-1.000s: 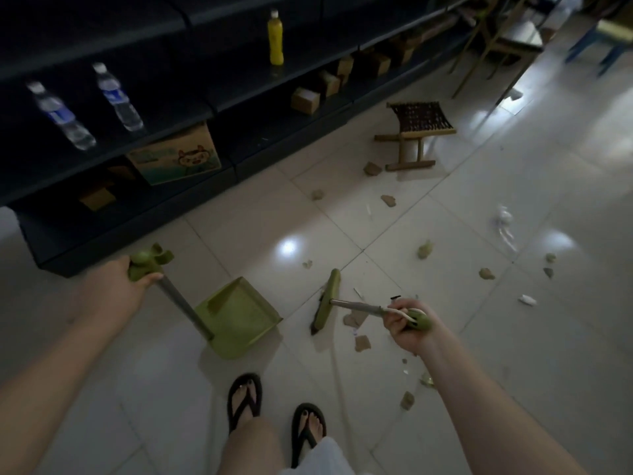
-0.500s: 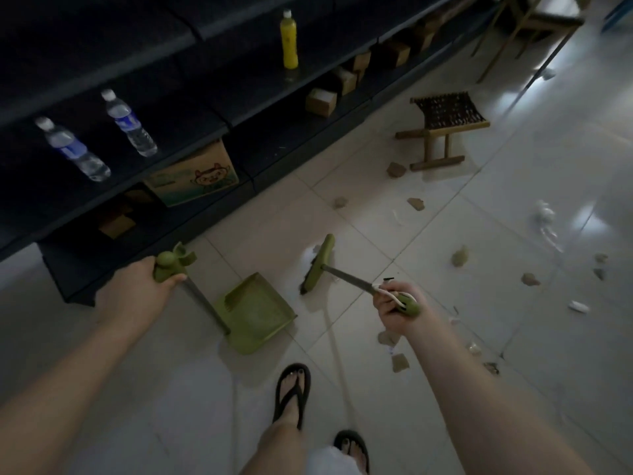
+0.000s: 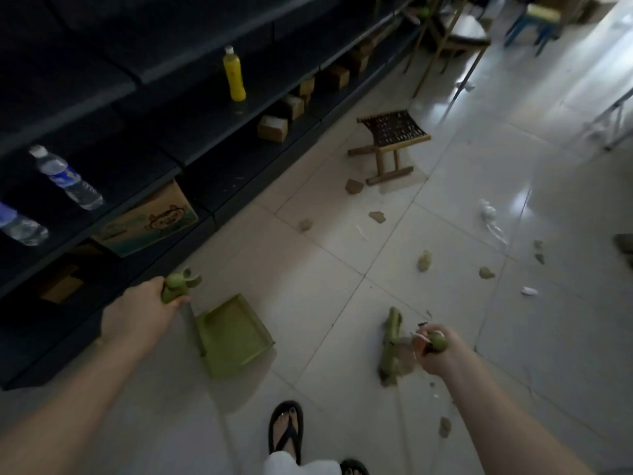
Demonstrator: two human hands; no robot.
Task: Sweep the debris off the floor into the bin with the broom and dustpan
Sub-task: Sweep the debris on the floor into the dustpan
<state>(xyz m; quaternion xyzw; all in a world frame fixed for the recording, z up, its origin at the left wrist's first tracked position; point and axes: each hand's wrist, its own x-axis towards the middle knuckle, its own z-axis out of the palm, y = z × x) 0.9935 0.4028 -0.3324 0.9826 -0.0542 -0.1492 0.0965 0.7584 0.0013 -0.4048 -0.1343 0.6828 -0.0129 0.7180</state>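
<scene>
My left hand (image 3: pixel 145 311) grips the green top of the dustpan's long handle. The green dustpan (image 3: pixel 233 334) rests on the pale tiles in front of my feet, its mouth facing right. My right hand (image 3: pixel 433 351) holds the green end of the broom's handle. The green broom head (image 3: pixel 390 347) stands on the floor just left of that hand, against a small brown scrap. Brown debris pieces (image 3: pixel 424 260) and white paper bits (image 3: pixel 529 291) lie scattered across the tiles ahead and to the right. No bin is in view.
Dark shelving (image 3: pixel 191 138) runs along the left with water bottles (image 3: pixel 66 178), a yellow bottle (image 3: pixel 234 74) and cardboard boxes (image 3: pixel 150 219). A small woven stool (image 3: pixel 390 142) stands ahead. Chair legs (image 3: pixel 455 32) lie farther back. My sandalled foot (image 3: pixel 286 431) is below.
The broom head has swung from near the dustpan out to the right and back toward me. The view has shifted, and my left hand with the dustpan has stayed roughly in place.
</scene>
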